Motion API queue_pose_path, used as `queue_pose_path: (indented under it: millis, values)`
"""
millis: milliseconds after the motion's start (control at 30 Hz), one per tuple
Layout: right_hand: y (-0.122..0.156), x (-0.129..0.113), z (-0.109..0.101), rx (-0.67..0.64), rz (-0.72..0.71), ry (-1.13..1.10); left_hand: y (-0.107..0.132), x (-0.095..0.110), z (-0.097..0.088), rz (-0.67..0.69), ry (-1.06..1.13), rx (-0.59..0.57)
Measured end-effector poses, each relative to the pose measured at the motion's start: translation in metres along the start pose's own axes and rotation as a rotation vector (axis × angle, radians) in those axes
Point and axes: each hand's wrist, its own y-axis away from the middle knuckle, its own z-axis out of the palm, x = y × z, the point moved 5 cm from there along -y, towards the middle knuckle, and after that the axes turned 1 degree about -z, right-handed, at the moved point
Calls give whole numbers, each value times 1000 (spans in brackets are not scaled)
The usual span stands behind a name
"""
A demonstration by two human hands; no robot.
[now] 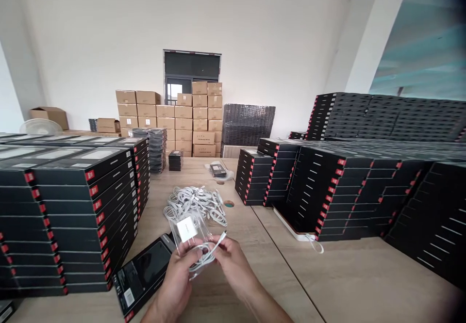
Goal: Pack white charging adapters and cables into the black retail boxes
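A coiled white cable [204,259] lies between my two hands, over a clear plastic bag [203,228]. Inside the bag is a white plug adapter [187,229]. My left hand [181,268] is closed on the bag and the cable's left side, thumb on top. With its fingertips, my right hand [233,261] pinches the coil near the cable's connector end. Just beyond the hands is a tangled pile of white cables [196,201]. A flat black box [145,274] with a dark window and a red corner rests left of my left hand, which covers part of it.
Tall stacks of black boxes [69,211] flank the table on the left, with more black boxes [353,197] on the right. A white-edged tray [291,223] with a short white cord is beside the right stacks. Brown cartons [184,119] are piled at the back wall.
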Motion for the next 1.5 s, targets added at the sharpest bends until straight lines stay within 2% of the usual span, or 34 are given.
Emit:
queue_pose_path:
  millis: [67,133,267,367,433,633,800,967,1100,1300,1500]
  values:
    - [-3,-2,3,15,-55,84,-2,0,-1,29,-7,50]
    - [-4,-3,3,18,-46,102,-4,1,-1,49,-4,83]
    - [0,0,6,-136,85,-139,-6,3,-2,71,17,117]
    - [4,-2,8,-214,90,-198,-5,4,-3,81,40,143]
    - [3,-1,8,-185,60,-138,-4,3,-3,75,42,138]
    - [-5,9,10,99,-15,11,-5,-1,1,104,-67,61]
    - [-7,9,8,65,-43,97,-5,9,2,95,-48,-13]
    - [-2,-7,-4,138,-195,152,-6,13,-4,97,-39,69]
    - [0,-17,-5,155,-265,156,-6,12,-2,75,-47,54]
    - [-1,-18,-8,190,-226,41,-2,16,0,49,-43,41]
    - [-2,-19,-13,210,-199,56,4,20,8,11,22,-99]
